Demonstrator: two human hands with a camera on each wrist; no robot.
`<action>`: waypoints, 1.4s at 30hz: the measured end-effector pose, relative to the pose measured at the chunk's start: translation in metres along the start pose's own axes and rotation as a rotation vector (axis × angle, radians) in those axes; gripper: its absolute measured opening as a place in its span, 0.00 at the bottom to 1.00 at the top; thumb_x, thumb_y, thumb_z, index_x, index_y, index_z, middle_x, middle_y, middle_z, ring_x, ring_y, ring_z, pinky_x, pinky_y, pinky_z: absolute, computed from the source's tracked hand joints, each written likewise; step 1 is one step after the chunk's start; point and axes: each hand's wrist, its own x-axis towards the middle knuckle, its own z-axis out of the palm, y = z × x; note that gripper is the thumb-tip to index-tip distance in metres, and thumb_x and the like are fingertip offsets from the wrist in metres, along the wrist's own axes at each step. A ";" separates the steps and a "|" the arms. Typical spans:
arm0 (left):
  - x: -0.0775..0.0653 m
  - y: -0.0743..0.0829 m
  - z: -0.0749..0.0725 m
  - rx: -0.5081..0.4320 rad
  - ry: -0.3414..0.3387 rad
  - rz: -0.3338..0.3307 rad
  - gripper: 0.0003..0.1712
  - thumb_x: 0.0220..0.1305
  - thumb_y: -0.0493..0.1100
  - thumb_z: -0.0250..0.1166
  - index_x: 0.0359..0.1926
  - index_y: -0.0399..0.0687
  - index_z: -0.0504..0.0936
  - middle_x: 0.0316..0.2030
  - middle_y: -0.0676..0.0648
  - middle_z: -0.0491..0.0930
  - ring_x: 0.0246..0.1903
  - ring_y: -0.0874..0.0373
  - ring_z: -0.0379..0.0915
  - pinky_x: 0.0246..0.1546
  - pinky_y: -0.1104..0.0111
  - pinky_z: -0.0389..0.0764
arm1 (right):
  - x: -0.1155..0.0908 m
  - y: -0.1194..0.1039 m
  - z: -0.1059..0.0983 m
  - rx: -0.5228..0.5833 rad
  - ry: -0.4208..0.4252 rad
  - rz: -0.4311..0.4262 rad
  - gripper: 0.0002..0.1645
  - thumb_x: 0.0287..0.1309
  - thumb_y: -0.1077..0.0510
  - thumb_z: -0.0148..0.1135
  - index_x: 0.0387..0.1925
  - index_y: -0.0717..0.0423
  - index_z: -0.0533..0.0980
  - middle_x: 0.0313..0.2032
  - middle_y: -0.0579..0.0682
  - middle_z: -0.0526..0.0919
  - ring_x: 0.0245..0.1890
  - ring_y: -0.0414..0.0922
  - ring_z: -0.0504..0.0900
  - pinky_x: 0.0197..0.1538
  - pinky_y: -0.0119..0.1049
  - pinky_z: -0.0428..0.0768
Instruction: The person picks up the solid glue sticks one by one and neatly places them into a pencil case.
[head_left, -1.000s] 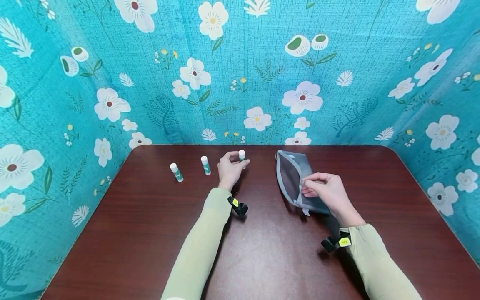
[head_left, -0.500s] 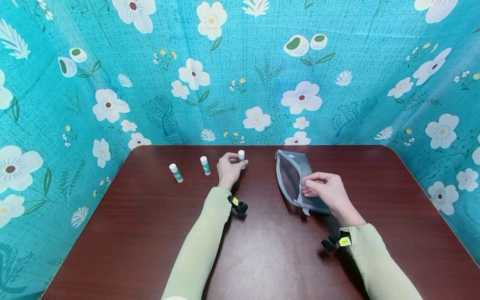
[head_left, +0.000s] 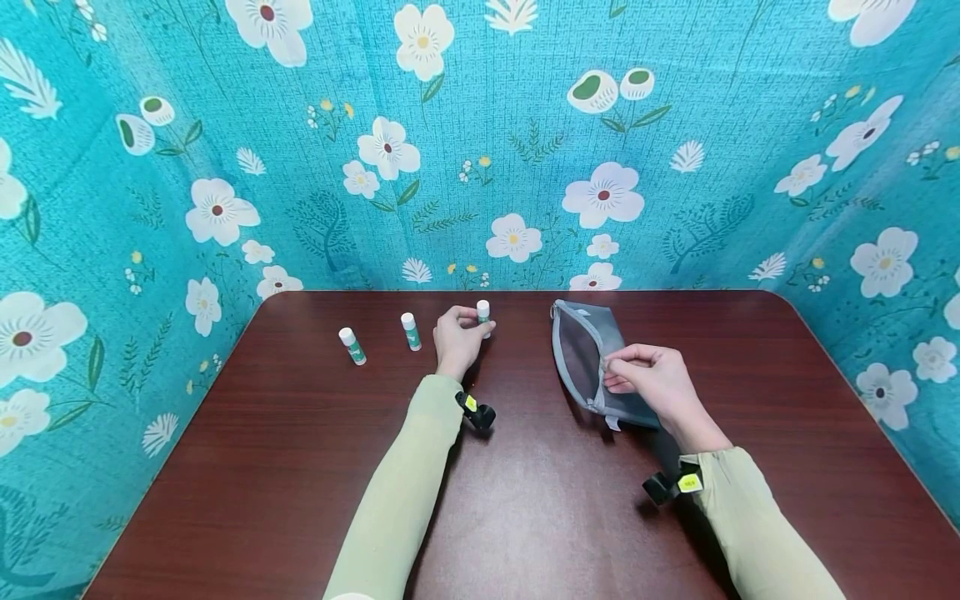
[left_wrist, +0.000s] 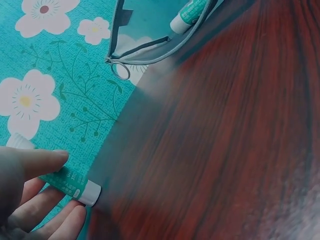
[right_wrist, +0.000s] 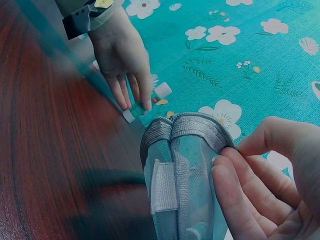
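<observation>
My left hand (head_left: 456, 343) holds an upright glue stick (head_left: 483, 308) with white cap and green label, thumb on one side and fingers on the other. Its white base shows close to the tabletop in the left wrist view (left_wrist: 91, 194). To the right, my right hand (head_left: 654, 385) pinches the rim of a grey mesh zip pouch (head_left: 611, 329) between thumb and fingers. The pouch's mouth gapes towards the left hand. Through the left wrist view, another glue stick (left_wrist: 189, 14) shows inside the pouch. A metal ring (left_wrist: 120, 70) hangs at the zip's end.
Two more glue sticks stand to the left of my left hand, a nearer one (head_left: 412, 332) and a farther one (head_left: 352, 346). The dark red-brown table (head_left: 510, 517) ends at the back against a turquoise flowered cloth (head_left: 450, 208).
</observation>
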 end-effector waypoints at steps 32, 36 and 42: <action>-0.001 0.003 -0.003 -0.026 -0.032 0.030 0.13 0.60 0.44 0.78 0.43 0.47 0.84 0.41 0.46 0.87 0.46 0.53 0.80 0.48 0.59 0.80 | 0.001 -0.002 0.001 -0.009 0.010 0.015 0.21 0.67 0.59 0.67 0.48 0.77 0.79 0.32 0.55 0.88 0.30 0.45 0.89 0.38 0.40 0.87; -0.001 0.003 -0.003 -0.037 -0.034 0.035 0.13 0.60 0.43 0.77 0.43 0.47 0.85 0.41 0.46 0.87 0.46 0.53 0.80 0.48 0.59 0.80 | 0.000 -0.002 0.001 -0.002 0.011 0.012 0.20 0.66 0.60 0.67 0.48 0.78 0.79 0.32 0.54 0.88 0.30 0.45 0.89 0.38 0.40 0.87; -0.003 0.004 -0.003 -0.048 -0.043 0.044 0.13 0.61 0.43 0.77 0.44 0.46 0.85 0.41 0.47 0.87 0.45 0.53 0.81 0.46 0.59 0.81 | 0.000 -0.002 0.001 -0.007 0.012 0.007 0.20 0.66 0.60 0.68 0.47 0.78 0.79 0.32 0.55 0.88 0.30 0.45 0.89 0.37 0.40 0.87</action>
